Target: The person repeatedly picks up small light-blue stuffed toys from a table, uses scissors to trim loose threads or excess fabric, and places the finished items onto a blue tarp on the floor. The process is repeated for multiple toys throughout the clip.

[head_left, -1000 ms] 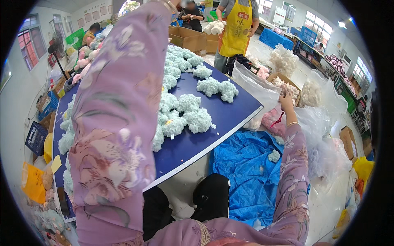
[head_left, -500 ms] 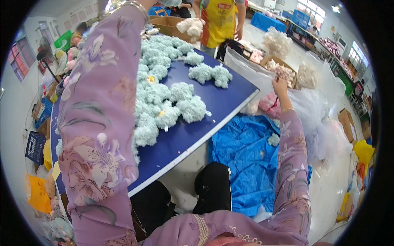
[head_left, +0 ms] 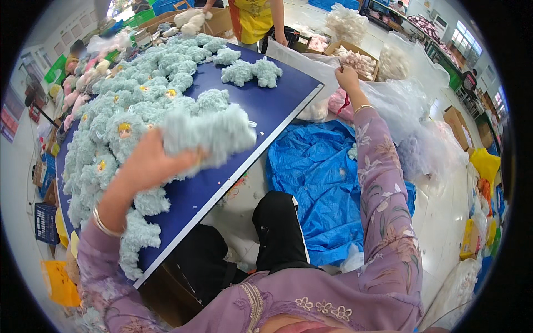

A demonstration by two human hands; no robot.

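My left hand [head_left: 158,166] is closed around a fluffy pale mint plush toy [head_left: 211,133], which is smeared by motion above the table. Under and beside it, a heap of similar plush toys [head_left: 94,139] covers much of the blue tabletop [head_left: 194,222]; a few show small yellow-haired doll faces. Off to the right, my right hand [head_left: 348,80] pinches the rim of a clear plastic bag [head_left: 311,66] beside the table's right corner. A small dark tip shows above those fingers; its kind is too small to tell.
A blue tarp [head_left: 316,188] lies on the floor right of my knees. Across the table stands a person in a yellow apron [head_left: 250,22], near a cardboard box [head_left: 222,25]. More filled clear bags [head_left: 427,150] and an open carton of pale plush pieces [head_left: 355,61] are at the right.
My left arm has swung back from the far left side of the table, and its hand now holds a plush toy over the near part. My right hand keeps its grip. The view has shifted.
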